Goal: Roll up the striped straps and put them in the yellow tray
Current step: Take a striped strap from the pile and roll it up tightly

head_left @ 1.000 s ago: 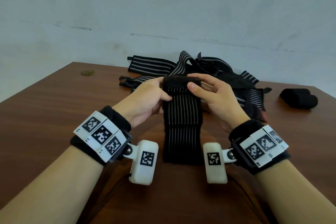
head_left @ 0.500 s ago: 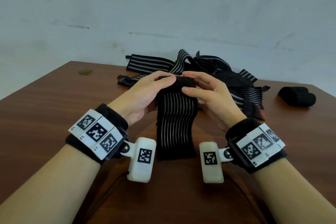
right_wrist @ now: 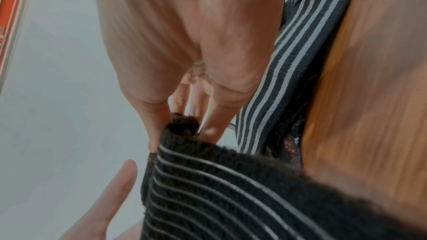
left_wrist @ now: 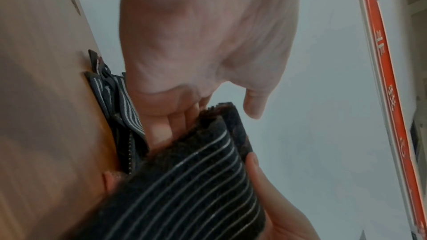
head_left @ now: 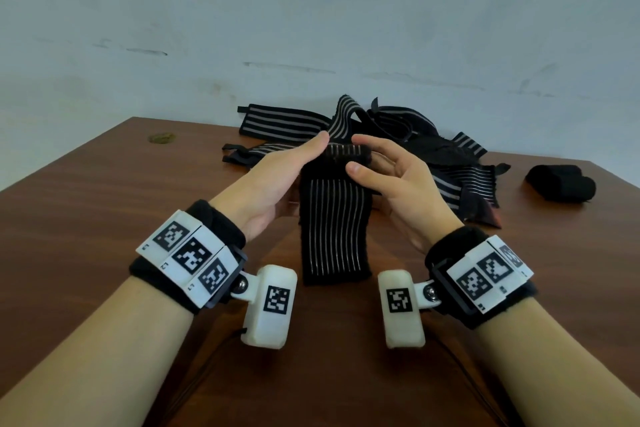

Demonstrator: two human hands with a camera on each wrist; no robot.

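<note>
Both forearms reach forward from the near edge, wrists banded and raised, palms turned toward each other. The left hand [head_left: 273, 180] lies with fingers nearly straight, fingertips pointing far and right, the thumb tucked under and out of sight from the head view. The right hand [head_left: 391, 180] faces it, fingers loosely curved, the thumb [head_left: 360, 172] stretched left toward the left hand. Their fingertips nearly meet at the far end, both hands bearing on the strap [head_left: 334, 222] between them.

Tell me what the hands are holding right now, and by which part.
Both hands hold one striped strap by its rolled top end: left hand at the roll's left side, right hand at its right. The rest hangs unrolled.
</note>
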